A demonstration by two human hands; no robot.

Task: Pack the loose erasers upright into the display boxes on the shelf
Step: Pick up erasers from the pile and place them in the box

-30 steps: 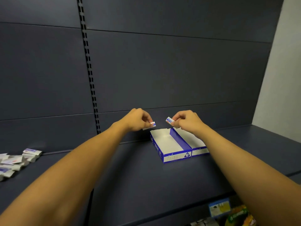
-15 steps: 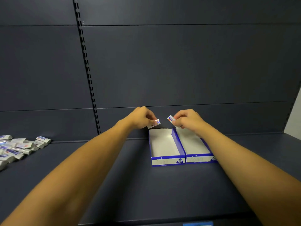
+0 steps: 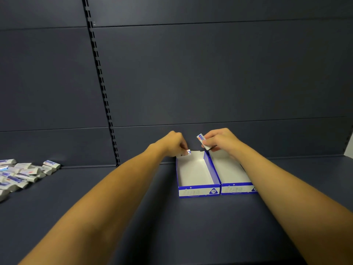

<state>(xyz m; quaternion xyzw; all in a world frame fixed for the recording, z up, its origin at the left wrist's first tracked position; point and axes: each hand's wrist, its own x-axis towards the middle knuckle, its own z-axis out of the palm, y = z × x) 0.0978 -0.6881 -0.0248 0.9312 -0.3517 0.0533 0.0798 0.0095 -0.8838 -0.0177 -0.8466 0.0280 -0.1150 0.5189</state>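
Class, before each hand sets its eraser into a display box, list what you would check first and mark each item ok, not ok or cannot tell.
1. Left hand pinches an eraser at the left box back corner: ok.
2. Right hand pinches its own eraser above the right box: ok.
3. Left box floor free: ok.
4. Right box floor free: cannot tell, forearm hides part.
5. Erasers turned upright: not ok, the right one is tilted.
6. Loose pile left to pack: ok.

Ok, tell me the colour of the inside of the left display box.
White inside the left display box, seen in the head view.
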